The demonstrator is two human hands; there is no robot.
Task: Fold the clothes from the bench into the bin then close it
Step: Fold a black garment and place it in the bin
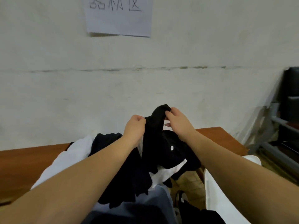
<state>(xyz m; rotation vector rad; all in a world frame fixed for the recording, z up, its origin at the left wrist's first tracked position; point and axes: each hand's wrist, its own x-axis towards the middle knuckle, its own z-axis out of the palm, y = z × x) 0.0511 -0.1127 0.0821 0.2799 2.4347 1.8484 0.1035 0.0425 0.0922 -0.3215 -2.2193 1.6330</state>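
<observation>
Hands held one black garment [155,143] up over the brown surface [24,160]: the left hand [135,125] gripped its top edge in curled fingers, and the right hand [175,120] pinched a bunched fold of it just beside, a little higher. Both forearms reached forward, bare, with wrists bent down toward the cloth. The garment was soft and limp, hanging in loose folds, with a small white tag [172,148] on its front. Below it lay a rumpled pile: white cloth [68,160] on the left, dark navy cloth [126,180] in the middle. The surface was smooth and wood-coloured, set against a scuffed white wall [64,94] bearing a paper sign [119,21].
</observation>
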